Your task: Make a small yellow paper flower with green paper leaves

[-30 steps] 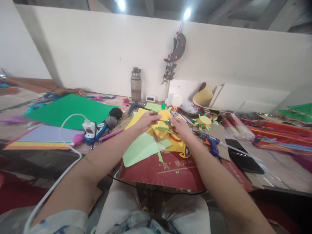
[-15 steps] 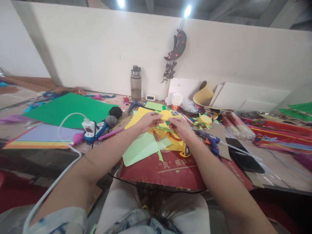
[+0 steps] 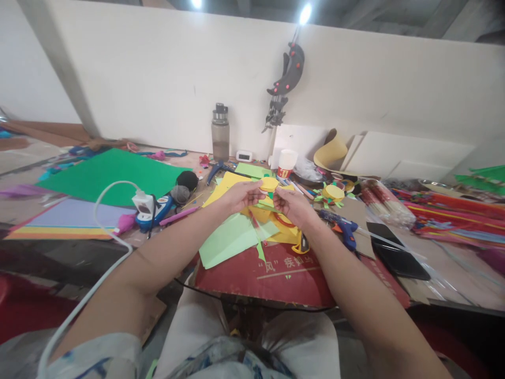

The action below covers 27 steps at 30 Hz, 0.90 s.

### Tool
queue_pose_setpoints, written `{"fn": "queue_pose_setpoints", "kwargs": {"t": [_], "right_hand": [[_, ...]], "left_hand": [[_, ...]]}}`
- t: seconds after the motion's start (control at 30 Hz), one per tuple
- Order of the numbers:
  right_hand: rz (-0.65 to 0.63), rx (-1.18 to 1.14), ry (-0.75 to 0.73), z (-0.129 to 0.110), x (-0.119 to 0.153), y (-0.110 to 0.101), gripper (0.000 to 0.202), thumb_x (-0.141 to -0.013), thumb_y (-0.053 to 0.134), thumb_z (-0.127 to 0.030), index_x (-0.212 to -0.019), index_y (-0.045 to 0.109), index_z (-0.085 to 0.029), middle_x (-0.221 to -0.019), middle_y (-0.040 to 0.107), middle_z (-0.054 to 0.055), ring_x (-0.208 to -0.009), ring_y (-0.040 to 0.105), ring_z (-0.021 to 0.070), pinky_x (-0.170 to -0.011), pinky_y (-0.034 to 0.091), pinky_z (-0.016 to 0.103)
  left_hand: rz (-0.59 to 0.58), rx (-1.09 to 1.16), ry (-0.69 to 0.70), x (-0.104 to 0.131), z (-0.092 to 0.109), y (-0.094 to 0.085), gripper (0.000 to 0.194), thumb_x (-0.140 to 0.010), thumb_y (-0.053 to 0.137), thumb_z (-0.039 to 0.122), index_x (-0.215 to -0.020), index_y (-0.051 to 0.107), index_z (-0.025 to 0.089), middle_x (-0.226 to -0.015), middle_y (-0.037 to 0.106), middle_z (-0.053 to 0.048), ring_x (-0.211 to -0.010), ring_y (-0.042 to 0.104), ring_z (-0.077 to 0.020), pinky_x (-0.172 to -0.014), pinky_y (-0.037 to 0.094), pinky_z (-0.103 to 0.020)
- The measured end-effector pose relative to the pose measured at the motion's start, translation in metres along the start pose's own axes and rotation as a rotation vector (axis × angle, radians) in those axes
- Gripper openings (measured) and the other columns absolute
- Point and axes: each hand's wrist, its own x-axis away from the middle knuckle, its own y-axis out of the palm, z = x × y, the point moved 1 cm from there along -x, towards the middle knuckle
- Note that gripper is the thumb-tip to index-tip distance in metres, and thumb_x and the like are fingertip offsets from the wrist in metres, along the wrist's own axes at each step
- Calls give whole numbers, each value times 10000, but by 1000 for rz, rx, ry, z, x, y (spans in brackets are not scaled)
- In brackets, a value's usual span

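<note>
Yellow disc held between two hands. The disc (image 3: 270,183), with green bits (image 3: 270,195) at its edge, is raised above the papers in front of me. My left hand (image 3: 245,196) pinches its left side between thumb and fingers; my right hand (image 3: 292,204) grips the opposite side, the fingertips partly hiding it. Too hard a squeeze would probably buckle the disc, and an uneven pull could tear a green bit away; how firmly these are fixed I cannot tell. Below lie green paper (image 3: 226,242) and yellow paper (image 3: 221,188), the green lying on a red board (image 3: 268,284) that juts past the table (image 3: 461,268): a knock could tip the board and spill the sheets. To the right, a second disc (image 3: 334,193) sits near the glue gun (image 3: 347,231); a sweep of my right hand might catch the gun, whose tip, if hot, could burn. Farther back stand a cup (image 3: 286,164), which a careless reach could topple, and a bottle (image 3: 220,134).
</note>
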Motion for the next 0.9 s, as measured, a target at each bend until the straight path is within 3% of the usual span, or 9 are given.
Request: {"fn": "queue_pose_setpoints", "kwargs": {"t": [0.2,0.37,0.5,0.67,0.9], "right_hand": [[-15,-28,13,-2,1,2,493,-492,946,-562,-700,700,-188,-636,634,-8,-570,533,86,-542,433,220],[-32,-36,-12,-3,2,3,475,-530,936,-548,-722,694,-187,-657,642,-6,-584,541,88,-554,436,228],[-14,-3,-26,-1,0,2,510,-551,914,-602,-695,658,-186,-638,625,-7,-576,538,89,-548,422,235],[26,69,-61,0,-3,0,501,-566,901,-599,-651,616,-196,-615,592,-14,-551,508,89,-539,406,255],[50,197,-139,0,-4,-1,431,-612,859,-565,-657,629,-204,-608,564,-22,-570,492,101,-566,399,270]], "left_hand": [[21,50,-37,4,5,4,224,-969,619,246,-833,697,86,-671,708,-66,-580,665,-97,-523,474,-184],[22,31,-32,7,7,7,244,-977,610,260,-814,683,93,-644,693,-59,-568,647,-90,-521,456,-181],[8,-26,20,6,4,6,205,-904,720,271,-808,655,102,-672,700,-53,-583,653,-89,-554,460,-193],[5,-126,137,0,0,2,310,-775,848,308,-797,596,129,-712,699,-33,-652,689,-98,-605,437,-199],[8,-154,222,2,-1,4,389,-615,925,273,-856,661,118,-818,684,-8,-724,648,-91,-661,413,-234]]}}
